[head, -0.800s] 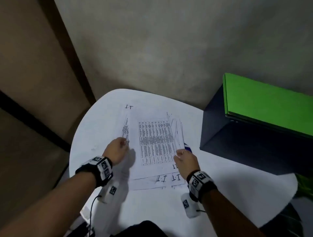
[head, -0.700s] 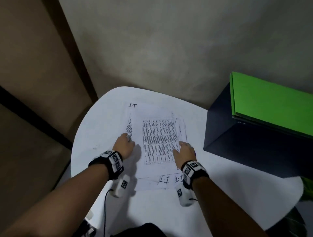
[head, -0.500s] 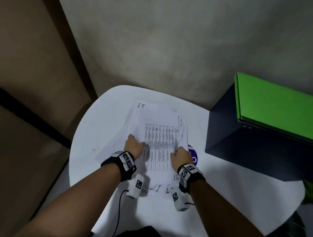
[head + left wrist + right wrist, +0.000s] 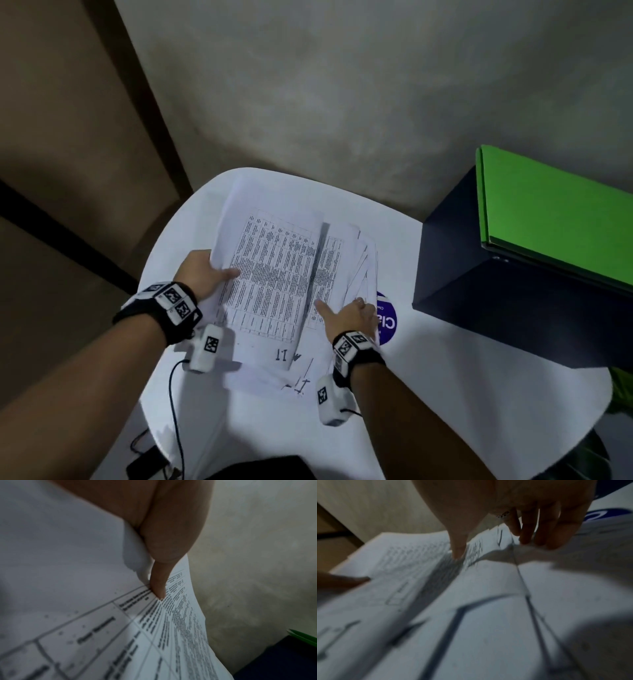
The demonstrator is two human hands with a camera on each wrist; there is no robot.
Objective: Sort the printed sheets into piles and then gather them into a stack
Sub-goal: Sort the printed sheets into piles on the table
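Printed sheets with dense tables lie on a white round table. My left hand grips the left edge of an upper bundle of sheets, thumb on top, and holds it tilted up off the rest. The thumb presses on the printed table in the left wrist view. My right hand sits on the lower sheets at their right side, thumb on the print, fingers curled down at the paper's edge. Whether they pinch the sheets is hidden.
A dark blue box with a green folder on top stands at the table's right. A round blue sticker shows beside my right hand. A plastered wall rises behind. A cable hangs off the front left.
Both hands came inward along the spread sheets, drawing them together. The left hand has taken hold of the upper bundle and lifted its left side. The blue sticker has come into view.
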